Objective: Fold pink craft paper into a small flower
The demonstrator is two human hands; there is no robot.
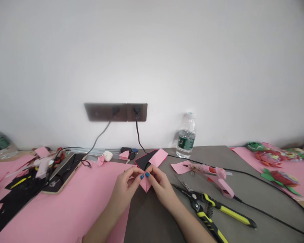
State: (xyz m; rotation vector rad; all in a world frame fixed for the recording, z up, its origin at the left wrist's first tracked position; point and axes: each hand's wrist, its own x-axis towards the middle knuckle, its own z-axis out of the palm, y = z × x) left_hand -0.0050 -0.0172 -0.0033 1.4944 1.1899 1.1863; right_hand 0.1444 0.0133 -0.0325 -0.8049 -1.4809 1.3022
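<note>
Between my two hands is a small folded piece of pink paper [146, 185], its pointed end facing down toward me. My left hand [129, 184] pinches its left edge with thumb and fingers. The right edge is pinched the same way by my right hand [158, 184]. Both thumbs, with blue nails, meet near the top middle of the paper. Just behind my hands a loose pink paper piece [158, 157] lies on a dark phone with a red edge [144, 160]. A large pink sheet [91, 199] spreads under and left of my left forearm.
Pliers with yellow-black handles [200, 202] and a pink glue gun [218, 177] with its cord lie right. A water bottle [186, 138] stands by the wall. Paper flowers [283, 179] are far right. Another phone [63, 173] and an earphone case [107, 156] lie left.
</note>
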